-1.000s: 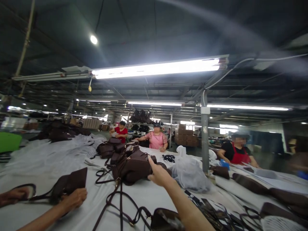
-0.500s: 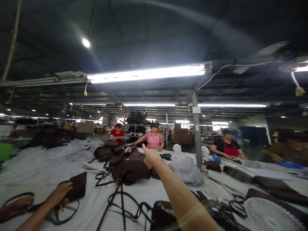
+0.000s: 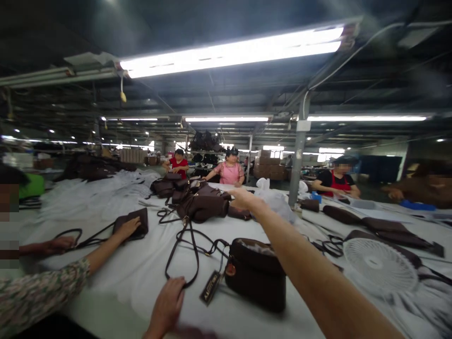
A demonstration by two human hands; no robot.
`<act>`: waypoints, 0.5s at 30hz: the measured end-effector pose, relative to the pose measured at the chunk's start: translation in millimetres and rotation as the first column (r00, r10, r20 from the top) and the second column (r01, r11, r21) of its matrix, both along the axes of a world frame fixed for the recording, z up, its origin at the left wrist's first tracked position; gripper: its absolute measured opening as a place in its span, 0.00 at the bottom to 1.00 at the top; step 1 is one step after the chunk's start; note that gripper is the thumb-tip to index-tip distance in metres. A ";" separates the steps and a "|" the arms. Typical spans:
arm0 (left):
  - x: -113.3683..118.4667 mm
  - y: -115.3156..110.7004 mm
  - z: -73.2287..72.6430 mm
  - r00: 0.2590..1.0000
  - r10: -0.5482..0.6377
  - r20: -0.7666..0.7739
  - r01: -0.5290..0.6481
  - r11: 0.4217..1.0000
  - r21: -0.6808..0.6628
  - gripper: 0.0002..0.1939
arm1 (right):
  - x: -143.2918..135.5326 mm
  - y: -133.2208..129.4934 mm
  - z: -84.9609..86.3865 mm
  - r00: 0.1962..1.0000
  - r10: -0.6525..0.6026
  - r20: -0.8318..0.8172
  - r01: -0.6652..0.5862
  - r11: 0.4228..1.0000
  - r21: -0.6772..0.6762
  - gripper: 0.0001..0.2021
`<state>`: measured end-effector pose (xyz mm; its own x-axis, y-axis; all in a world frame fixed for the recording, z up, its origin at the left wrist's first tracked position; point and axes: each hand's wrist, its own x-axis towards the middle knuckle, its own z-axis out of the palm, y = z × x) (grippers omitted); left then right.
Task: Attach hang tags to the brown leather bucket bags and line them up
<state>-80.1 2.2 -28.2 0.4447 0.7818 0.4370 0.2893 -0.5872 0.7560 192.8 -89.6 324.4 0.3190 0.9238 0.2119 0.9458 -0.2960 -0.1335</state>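
Note:
My left hand (image 3: pixel 168 299) lies low on the table at the bottom of a looped dark strap (image 3: pixel 166 263), its fingers closed over the strap. The strap leads toward a dark brown handbag (image 3: pixel 256 278), which stands with its top open and pale stuffing inside. A black tag (image 3: pixel 211 287) hangs beside that bag. Stretched far forward, my right hand (image 3: pixel 247 200) is slightly blurred, with fingers reaching out and nothing visible in them. It is near a heap of brown bags (image 3: pixel 203 205) and a white plastic bag (image 3: pixel 273 197).
On the left, a co-worker's hand (image 3: pixel 129 229) rests on a brown bag (image 3: pixel 141 225). White wrapping (image 3: pixel 95 197) covers the far left of the table. A white fan (image 3: pixel 379 263) stands right, near a post (image 3: pixel 298 165). Other people work across the table.
The view has tilted down and shifted. My left hand has come into view at the strap. My right arm stays extended forward; the nearby handbag now shows almost whole.

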 end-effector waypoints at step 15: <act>141.3 -23.8 90.0 0.856 -0.018 0.517 0.447 0.526 -0.723 0.06 | 72.9 -101.8 -180.3 0.986 0.017 -0.169 -0.010 0.999 0.038 0.26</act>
